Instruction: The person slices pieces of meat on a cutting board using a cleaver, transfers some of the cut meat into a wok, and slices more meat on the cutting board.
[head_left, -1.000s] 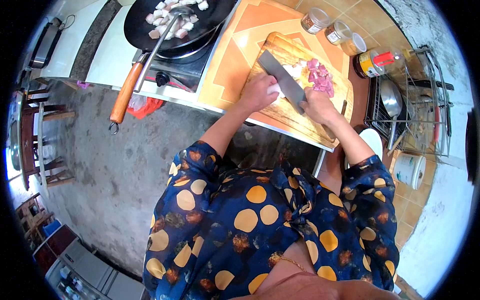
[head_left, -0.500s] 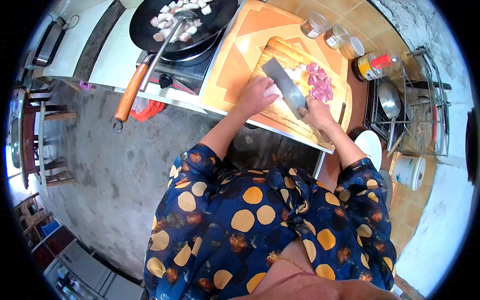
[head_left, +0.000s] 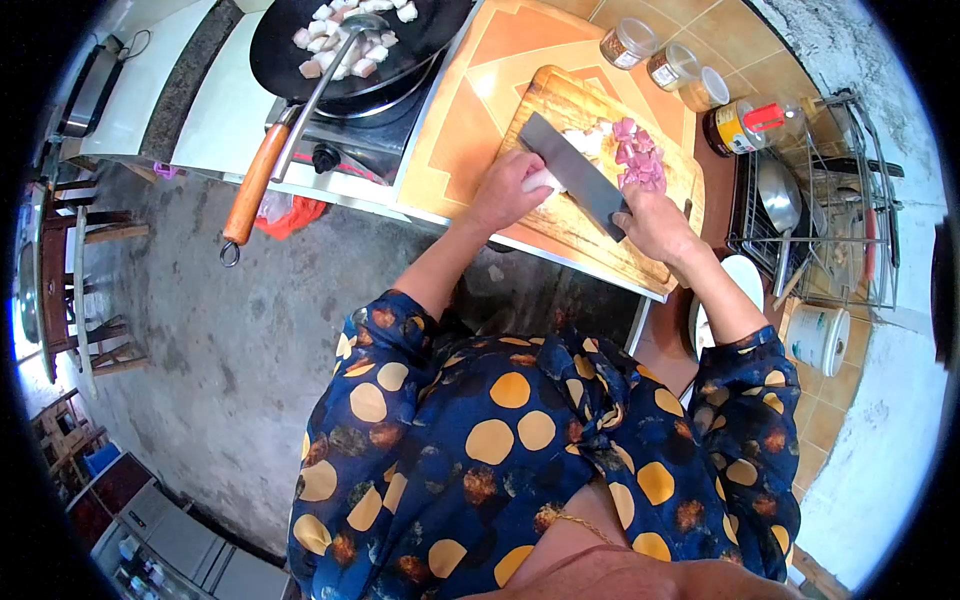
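Note:
My right hand [head_left: 655,225] is closed round the handle end of a cleaver [head_left: 570,170]. The wide grey blade slants over a wooden cutting board [head_left: 540,92], its far end up and to the left. My left hand [head_left: 508,190] grips a pale white piece of fat [head_left: 541,182] at the board's near left edge, right beside the blade. Chopped pink meat [head_left: 640,158] lies in a pile beyond the cleaver, with small white pieces [head_left: 583,142] to its left. Whether the blade touches the fat I cannot tell.
A black wok [head_left: 275,55] holding white fat cubes sits on the stove [head_left: 345,150] at left, a wooden-handled ladle [head_left: 262,180] across its rim. Several jars [head_left: 672,66] line the tiled wall. A wire rack [head_left: 860,240] and white plate [head_left: 742,280] stand at right.
The cleaver and my right hand have shifted slightly right and toward me. My left hand stays on the white piece. The whole view has moved a little.

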